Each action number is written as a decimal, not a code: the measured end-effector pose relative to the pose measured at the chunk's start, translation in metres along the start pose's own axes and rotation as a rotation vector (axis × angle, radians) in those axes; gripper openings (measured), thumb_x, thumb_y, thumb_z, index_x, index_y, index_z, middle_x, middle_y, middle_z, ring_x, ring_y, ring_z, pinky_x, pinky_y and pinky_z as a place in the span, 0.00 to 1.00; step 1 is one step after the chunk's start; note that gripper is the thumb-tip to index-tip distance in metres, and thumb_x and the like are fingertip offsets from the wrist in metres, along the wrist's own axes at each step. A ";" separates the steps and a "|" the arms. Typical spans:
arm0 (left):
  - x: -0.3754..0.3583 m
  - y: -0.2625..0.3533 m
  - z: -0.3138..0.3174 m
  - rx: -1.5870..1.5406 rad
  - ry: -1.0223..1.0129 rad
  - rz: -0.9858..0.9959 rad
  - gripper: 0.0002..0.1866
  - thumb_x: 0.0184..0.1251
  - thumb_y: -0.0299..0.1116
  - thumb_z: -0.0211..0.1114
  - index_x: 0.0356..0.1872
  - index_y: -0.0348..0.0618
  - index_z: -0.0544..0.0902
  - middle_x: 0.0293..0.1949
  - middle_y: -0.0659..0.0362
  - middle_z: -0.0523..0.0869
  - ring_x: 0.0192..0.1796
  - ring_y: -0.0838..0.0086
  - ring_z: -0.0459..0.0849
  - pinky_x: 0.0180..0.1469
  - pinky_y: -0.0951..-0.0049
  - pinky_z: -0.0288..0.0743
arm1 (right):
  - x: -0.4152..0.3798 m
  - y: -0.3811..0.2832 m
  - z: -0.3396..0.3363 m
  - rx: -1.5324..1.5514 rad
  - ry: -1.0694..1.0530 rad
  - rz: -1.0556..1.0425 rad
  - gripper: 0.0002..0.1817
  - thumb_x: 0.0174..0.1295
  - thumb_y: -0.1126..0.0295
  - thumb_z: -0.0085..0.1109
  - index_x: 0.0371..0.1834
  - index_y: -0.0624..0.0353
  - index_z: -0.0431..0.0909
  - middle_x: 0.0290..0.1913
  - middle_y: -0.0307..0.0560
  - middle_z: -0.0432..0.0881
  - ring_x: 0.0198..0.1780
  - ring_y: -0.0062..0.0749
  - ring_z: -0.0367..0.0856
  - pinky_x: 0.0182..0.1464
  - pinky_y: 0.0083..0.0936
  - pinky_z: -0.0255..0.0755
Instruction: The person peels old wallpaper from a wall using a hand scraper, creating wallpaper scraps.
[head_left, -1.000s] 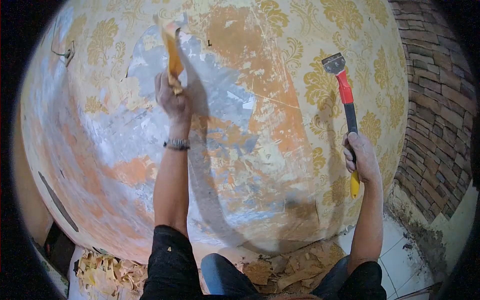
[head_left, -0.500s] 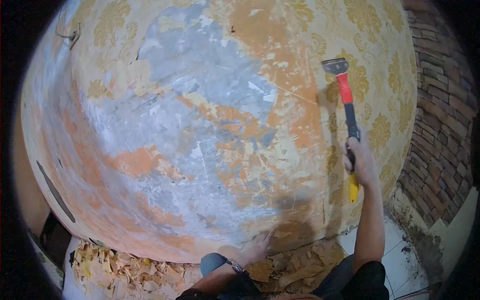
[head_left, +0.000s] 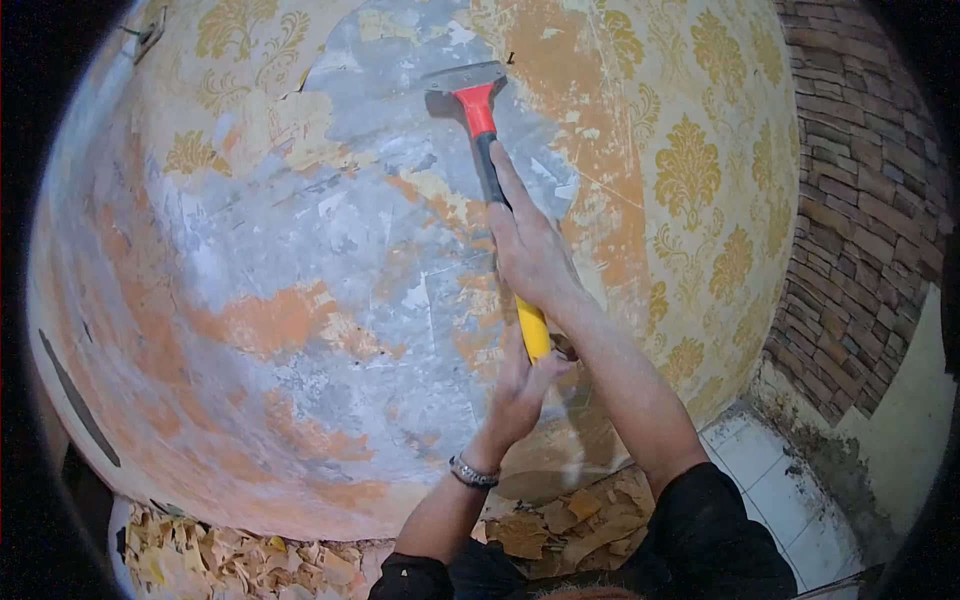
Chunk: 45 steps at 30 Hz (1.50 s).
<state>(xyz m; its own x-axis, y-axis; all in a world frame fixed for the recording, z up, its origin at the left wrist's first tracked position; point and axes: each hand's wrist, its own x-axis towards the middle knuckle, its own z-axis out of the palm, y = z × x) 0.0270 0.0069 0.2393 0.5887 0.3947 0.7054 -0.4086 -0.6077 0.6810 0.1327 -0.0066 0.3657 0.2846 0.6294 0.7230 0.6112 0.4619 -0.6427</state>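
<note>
A long scraper point(head_left: 478, 110) with a metal blade, red neck, black shaft and yellow handle end lies against the wall point(head_left: 300, 260). Its blade sits on bare grey plaster near the top middle. My right hand point(head_left: 528, 250) grips the black shaft with the forefinger stretched along it. My left hand point(head_left: 520, 385) is wrapped round the yellow end of the handle from below; a metal watch point(head_left: 472, 472) is on that wrist. The wall is mostly stripped to grey and orange patches, with gold-patterned wallpaper point(head_left: 690, 170) still on at the right and upper left.
Torn wallpaper scraps point(head_left: 230, 565) are heaped along the foot of the wall, on a white tiled floor point(head_left: 790, 500). A brick-faced wall point(head_left: 860, 200) meets this one at the right. A small fitting point(head_left: 150, 30) sticks out at the upper left.
The scraper has swung left from the papered area onto the bare plaster. My left hand rose from the floor scraps and took hold of the yellow handle end.
</note>
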 end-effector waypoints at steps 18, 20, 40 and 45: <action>0.036 0.012 -0.024 0.198 0.378 0.042 0.14 0.79 0.40 0.46 0.39 0.41 0.72 0.20 0.71 0.66 0.18 0.87 0.61 0.18 0.81 0.55 | 0.040 -0.022 0.028 -0.086 0.255 -0.242 0.34 0.69 0.62 0.38 0.78 0.48 0.44 0.53 0.73 0.77 0.51 0.68 0.77 0.54 0.49 0.69; 0.052 0.030 -0.026 0.148 0.380 -0.079 0.17 0.77 0.42 0.49 0.41 0.35 0.73 0.26 0.59 0.76 0.29 0.77 0.73 0.30 0.71 0.67 | 0.051 -0.044 0.015 -0.125 0.195 -0.098 0.34 0.69 0.63 0.39 0.78 0.48 0.44 0.55 0.72 0.76 0.50 0.68 0.77 0.54 0.49 0.69; 0.034 0.010 -0.001 0.174 0.495 0.082 0.18 0.78 0.44 0.48 0.36 0.37 0.72 0.22 0.65 0.70 0.25 0.79 0.67 0.28 0.74 0.62 | 0.041 -0.017 0.029 -0.290 0.215 -0.286 0.34 0.68 0.61 0.40 0.77 0.50 0.47 0.54 0.71 0.77 0.51 0.66 0.78 0.53 0.49 0.71; 0.068 0.054 -0.029 0.119 0.421 0.091 0.17 0.78 0.43 0.47 0.38 0.39 0.73 0.22 0.66 0.69 0.25 0.81 0.66 0.27 0.75 0.61 | 0.079 -0.071 0.020 -0.246 0.174 -0.243 0.35 0.67 0.63 0.40 0.78 0.50 0.43 0.51 0.71 0.77 0.50 0.70 0.77 0.55 0.51 0.69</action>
<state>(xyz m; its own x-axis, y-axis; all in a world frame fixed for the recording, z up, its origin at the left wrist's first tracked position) 0.0243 0.0210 0.3298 0.2085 0.5673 0.7967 -0.3478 -0.7183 0.6025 0.0970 0.0232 0.4632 0.2178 0.3953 0.8924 0.8288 0.4079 -0.3830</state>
